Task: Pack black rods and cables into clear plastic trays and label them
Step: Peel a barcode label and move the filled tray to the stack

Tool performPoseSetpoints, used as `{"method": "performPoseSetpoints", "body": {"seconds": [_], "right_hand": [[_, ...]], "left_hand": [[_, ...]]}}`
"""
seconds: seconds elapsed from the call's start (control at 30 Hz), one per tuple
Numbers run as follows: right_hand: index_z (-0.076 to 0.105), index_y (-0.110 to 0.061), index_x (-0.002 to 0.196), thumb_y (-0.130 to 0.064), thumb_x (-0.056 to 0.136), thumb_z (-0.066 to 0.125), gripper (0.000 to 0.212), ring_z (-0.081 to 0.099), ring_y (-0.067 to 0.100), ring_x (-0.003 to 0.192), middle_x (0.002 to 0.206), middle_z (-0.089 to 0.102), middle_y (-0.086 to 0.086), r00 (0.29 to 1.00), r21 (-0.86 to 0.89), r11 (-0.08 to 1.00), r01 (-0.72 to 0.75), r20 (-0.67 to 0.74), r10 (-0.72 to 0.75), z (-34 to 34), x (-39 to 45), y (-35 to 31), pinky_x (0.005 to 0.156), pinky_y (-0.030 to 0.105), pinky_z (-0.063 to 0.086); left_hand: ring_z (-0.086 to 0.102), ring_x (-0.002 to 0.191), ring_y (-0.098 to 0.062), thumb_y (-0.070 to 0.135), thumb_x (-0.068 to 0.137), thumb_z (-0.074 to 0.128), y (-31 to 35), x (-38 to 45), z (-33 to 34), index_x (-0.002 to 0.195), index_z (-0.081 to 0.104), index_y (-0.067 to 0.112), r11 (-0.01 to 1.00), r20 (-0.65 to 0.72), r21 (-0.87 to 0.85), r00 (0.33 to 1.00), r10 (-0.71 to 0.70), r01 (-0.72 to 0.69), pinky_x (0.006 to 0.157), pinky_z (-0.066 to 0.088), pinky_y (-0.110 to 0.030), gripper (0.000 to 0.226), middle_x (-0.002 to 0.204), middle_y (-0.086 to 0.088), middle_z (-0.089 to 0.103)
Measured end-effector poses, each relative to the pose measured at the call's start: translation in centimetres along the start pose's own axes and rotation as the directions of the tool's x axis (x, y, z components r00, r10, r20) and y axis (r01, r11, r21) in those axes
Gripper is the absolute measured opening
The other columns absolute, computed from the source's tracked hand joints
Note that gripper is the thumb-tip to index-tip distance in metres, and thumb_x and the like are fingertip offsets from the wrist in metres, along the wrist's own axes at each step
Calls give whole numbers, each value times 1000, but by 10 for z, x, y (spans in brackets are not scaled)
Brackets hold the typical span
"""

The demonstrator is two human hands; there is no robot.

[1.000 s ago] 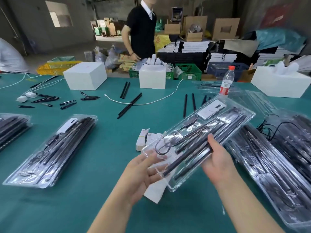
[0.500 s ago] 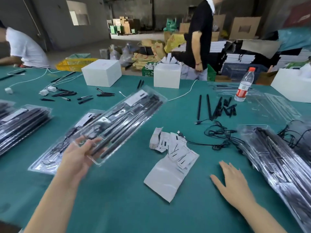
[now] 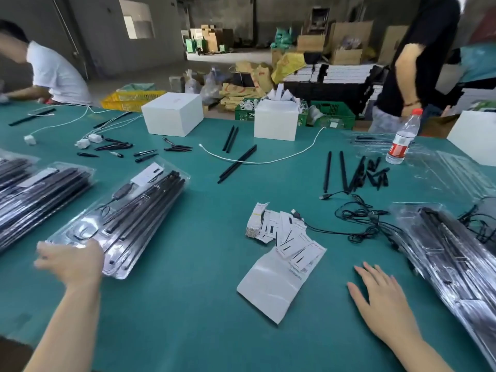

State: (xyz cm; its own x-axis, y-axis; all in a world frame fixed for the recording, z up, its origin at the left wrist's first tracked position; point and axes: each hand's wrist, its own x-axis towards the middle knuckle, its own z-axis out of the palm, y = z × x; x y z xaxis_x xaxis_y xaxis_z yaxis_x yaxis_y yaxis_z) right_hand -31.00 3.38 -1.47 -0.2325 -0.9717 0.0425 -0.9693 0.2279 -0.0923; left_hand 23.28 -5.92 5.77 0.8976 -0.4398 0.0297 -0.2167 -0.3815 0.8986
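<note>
Warehouse backdrop with stacked cartons, green table [image 3: 188, 304] filling the frame. Two people at the far edge: white shirt [image 3: 53, 73] far left, black shirt [image 3: 418, 57] far right. Packed tray stack [image 3: 456, 259] at right, another stack [image 3: 35, 194] at left. Filled clear tray [image 3: 139, 210] lies left of centre, rods and a coiled cable inside, label on its far end. Left hand [image 3: 72, 260] touches its near end, fingers blurred, grip unclear. Right hand [image 3: 381, 302] rests flat on the table near right, fingers straight, holding nothing. Two white boxes [image 3: 171, 114] far centre. Label sheets [image 3: 284, 237] at centre; loose black cables [image 3: 359, 216] and rods [image 3: 346, 173] beyond; water bottle [image 3: 402, 138] far right.
</note>
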Motion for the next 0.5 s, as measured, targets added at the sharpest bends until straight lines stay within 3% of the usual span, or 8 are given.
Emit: {"method": "performPoseSetpoints", "body": {"seconds": [0.1, 0.13, 0.2, 0.27, 0.3, 0.4, 0.43, 0.5], "right_hand": [[31, -29, 153, -58, 100, 27, 60, 15, 13, 151, 162, 25, -8, 1000, 6, 1000, 1, 13, -1, 0, 0, 1, 124, 35, 7], [31, -29, 153, -58, 100, 27, 60, 15, 13, 151, 162, 25, -8, 1000, 12, 1000, 0, 15, 0, 0, 0, 1, 124, 35, 7], [31, -28, 153, -58, 100, 26, 61, 15, 13, 152, 162, 26, -8, 1000, 21, 1000, 0, 14, -1, 0, 0, 2, 124, 36, 8], [31, -29, 153, -58, 100, 25, 61, 14, 13, 152, 162, 24, -8, 1000, 22, 1000, 3, 15, -3, 1, 0, 3, 125, 35, 7], [30, -29, 154, -59, 100, 25, 61, 14, 13, 152, 162, 24, -8, 1000, 24, 1000, 5, 16, -6, 1, -1, 3, 125, 35, 7], [30, -29, 154, -59, 100, 25, 61, 13, 13, 152, 163, 23, -8, 1000, 33, 999, 5, 14, -5, 0, -1, 3, 125, 35, 7], [29, -29, 154, -59, 100, 25, 61, 13, 12, 152, 163, 23, -9, 1000, 37, 999, 4, 12, -4, 0, -1, 3, 125, 35, 6], [28, -30, 154, -59, 100, 23, 62, 12, 12, 152, 163, 22, -9, 1000, 35, 999, 7, 12, -8, -1, -1, 3, 125, 35, 5]], "left_hand": [[29, 130, -54, 8, 72, 71, -1, -8, 0, 153, 7, 12, 936, -33, 269, 969, 244, -226, 111, 30, -62, 104, 153, -32, 17], [21, 137, -54, 4, 71, 71, 1, -10, 1, 155, 7, 18, 890, 35, 358, 956, 290, -283, 114, 24, -63, 107, 157, -31, 10], [10, 148, -43, -5, 73, 69, 5, -15, 6, 155, 29, 25, 722, 238, 526, 893, 382, -449, 119, 17, -55, 96, 163, -23, 6], [28, 146, -35, -11, 78, 60, 10, -16, 11, 146, 50, 23, 566, 436, 574, 805, 402, -592, 115, 30, -47, 76, 162, -14, 24], [40, 139, -34, -10, 81, 54, 13, -17, 14, 144, 53, 23, 541, 489, 579, 791, 368, -610, 109, 37, -48, 71, 159, -9, 34], [44, 133, -35, 17, 96, 43, 24, -21, 22, 141, 50, 19, 526, 522, 603, 796, 307, -599, 105, 37, -51, 46, 153, -6, 43], [38, 138, -36, 37, 100, 38, 25, -22, 25, 146, 43, 18, 514, 541, 613, 793, 280, -600, 110, 33, -52, 50, 155, -10, 39], [18, 148, -40, 78, 89, 31, 22, -23, 31, 157, 18, 30, 431, 590, 677, 790, 168, -597, 118, 18, -59, 84, 164, -12, 18]]}}
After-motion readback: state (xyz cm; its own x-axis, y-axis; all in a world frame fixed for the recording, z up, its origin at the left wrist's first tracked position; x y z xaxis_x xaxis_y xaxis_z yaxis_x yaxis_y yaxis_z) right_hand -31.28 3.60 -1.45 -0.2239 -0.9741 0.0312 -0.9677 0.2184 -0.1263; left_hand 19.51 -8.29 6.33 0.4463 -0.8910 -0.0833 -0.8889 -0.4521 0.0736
